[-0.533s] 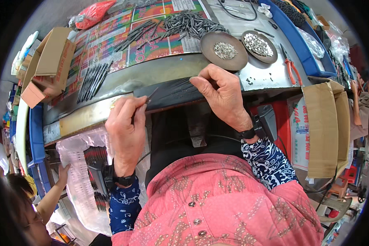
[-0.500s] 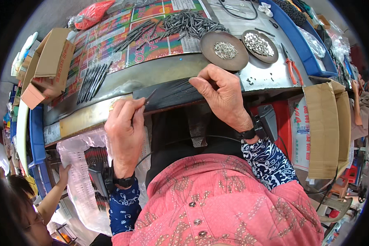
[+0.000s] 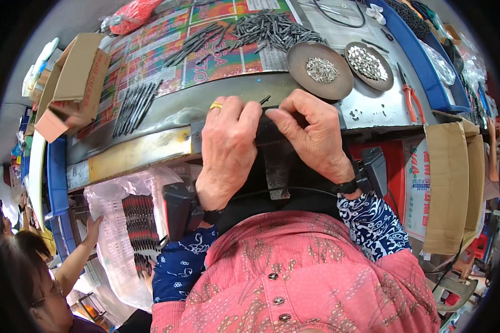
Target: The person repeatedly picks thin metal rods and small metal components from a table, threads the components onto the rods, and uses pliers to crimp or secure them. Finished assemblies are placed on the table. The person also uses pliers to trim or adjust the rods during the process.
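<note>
My left hand [image 3: 229, 145] is closed at the front edge of the bench, thumb and fingers pinched together. A thin black stick [image 3: 265, 100] shows beside its fingertips, in their grip as far as I can see. Close by on the right, my right hand [image 3: 315, 136] is also pinched, its thumb tip almost at the stick; anything between its fingers is hidden. Behind the hands stands a brown dish [image 3: 299, 60] of small silvery pins [image 3: 323, 70]. Beside it, a smaller dish [image 3: 381, 84] holds round silvery pieces [image 3: 366, 62]. A row of thin black sticks [image 3: 135, 109] lies to the left.
Many black pieces [image 3: 275, 32] are heaped on colourful printed sheets. Red-handled pliers [image 3: 411, 99] lie right, near a blue tray [image 3: 414, 61]. Cardboard boxes [image 3: 75, 69] flank the bench. At lower left, a co-worker's arm [image 3: 76, 252] reaches to a clear plastic bag [image 3: 114, 233].
My left hand has moved right with the thin black stick, up beside my right hand. My right hand stays pinched near the bench edge. The co-worker's second hand now shows by the bag.
</note>
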`<control>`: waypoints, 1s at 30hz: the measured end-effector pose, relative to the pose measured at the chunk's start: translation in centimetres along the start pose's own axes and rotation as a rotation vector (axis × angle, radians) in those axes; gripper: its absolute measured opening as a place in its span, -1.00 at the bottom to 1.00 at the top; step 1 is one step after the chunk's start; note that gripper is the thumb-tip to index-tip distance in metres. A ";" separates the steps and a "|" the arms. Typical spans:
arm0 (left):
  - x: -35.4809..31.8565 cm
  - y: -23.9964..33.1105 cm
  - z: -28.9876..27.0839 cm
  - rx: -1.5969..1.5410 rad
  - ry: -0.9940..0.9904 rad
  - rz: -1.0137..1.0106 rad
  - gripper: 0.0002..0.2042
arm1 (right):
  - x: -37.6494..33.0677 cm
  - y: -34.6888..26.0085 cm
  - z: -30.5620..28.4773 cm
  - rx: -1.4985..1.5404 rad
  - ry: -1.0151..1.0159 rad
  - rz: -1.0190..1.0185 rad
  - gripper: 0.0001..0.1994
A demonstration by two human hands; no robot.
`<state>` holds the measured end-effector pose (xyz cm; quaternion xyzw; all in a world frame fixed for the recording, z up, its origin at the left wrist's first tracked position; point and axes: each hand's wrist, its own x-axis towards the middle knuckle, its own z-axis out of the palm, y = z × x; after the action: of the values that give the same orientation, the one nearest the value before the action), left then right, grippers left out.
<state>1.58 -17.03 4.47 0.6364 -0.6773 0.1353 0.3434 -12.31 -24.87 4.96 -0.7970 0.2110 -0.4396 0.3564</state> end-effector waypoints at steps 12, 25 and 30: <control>-2.4 -11.3 -7.9 0.186 0.281 -0.290 -0.93 | -0.5 -1.1 -1.2 -0.059 -0.080 -0.026 -0.81; -2.2 -18.8 -9.7 0.651 0.034 -0.499 -0.92 | 0.4 0.8 -5.5 -0.313 0.048 -0.060 -0.87; -2.4 -19.4 -9.4 0.646 -0.031 -0.531 -0.89 | 0.7 1.9 -7.7 -0.510 0.091 -0.065 -0.89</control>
<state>22.73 -12.33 4.91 0.8659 -0.4174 0.2379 0.1389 -18.54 -29.53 6.66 -0.8468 0.3052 -0.4187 0.1201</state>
